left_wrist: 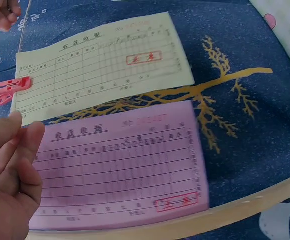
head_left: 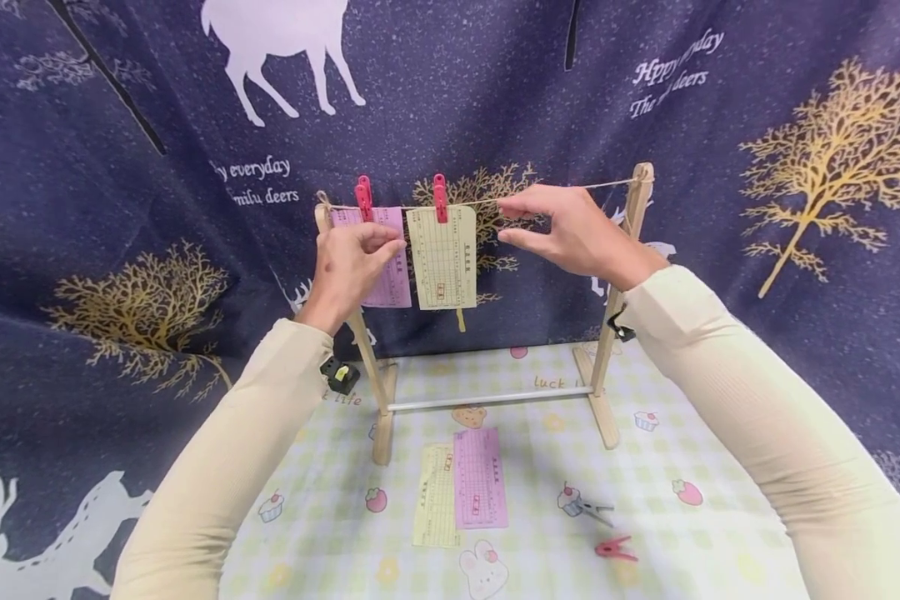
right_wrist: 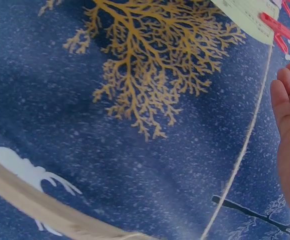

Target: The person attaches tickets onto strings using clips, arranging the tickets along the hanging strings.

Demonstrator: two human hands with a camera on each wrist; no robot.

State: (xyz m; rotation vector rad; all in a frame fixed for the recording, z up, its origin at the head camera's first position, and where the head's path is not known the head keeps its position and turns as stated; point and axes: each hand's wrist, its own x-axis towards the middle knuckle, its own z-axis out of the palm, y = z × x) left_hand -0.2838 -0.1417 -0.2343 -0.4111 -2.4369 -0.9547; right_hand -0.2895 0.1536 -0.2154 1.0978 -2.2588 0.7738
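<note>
Two receipt slips hang from a string [head_left: 483, 201] on a wooden frame. A purple receipt [left_wrist: 120, 175] is on the left, and a pale yellow receipt [left_wrist: 100, 65] hangs beside it. A red clothespin [head_left: 363, 198] grips the purple slip's top edge; another red clothespin [head_left: 440, 198] does so on the yellow one. My left hand [head_left: 352, 267] is in front of the purple receipt, loosely bent and holding nothing, its fingertips overlapping the paper in the left wrist view. To the right of the yellow receipt, my right hand [head_left: 562, 225] is near the string, thumb and fingers apart, nothing between them.
On the checked tablecloth [head_left: 307, 533] lie a yellow receipt [head_left: 433, 500] and a purple receipt [head_left: 482, 479], partly overlapping. To their right are a grey clothespin [head_left: 596, 510] and a red clothespin [head_left: 617, 547]. The frame's right post [head_left: 636, 204] stands beside my right wrist.
</note>
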